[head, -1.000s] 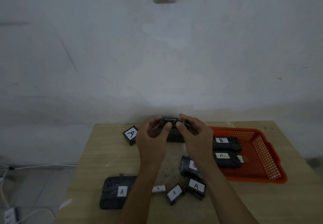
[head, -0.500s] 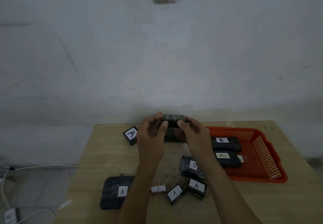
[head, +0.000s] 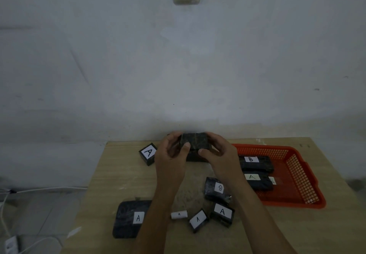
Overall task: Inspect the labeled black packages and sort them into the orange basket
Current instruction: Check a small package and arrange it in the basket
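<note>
On the wooden surface (head: 111, 176), a large flat package (head: 128, 218) marked A lies at the near left, and a small cube package (head: 148, 153) marked A sits farther back. The left hand (head: 170, 154) and right hand (head: 219, 154) together pinch a black package (head: 195, 140), thumbs on its near face, held up above the back of the surface. Below them lie a package marked B (head: 215, 189) and two small ones marked A. At right, the orange basket (head: 309, 184) holds packages marked B and A.
</note>
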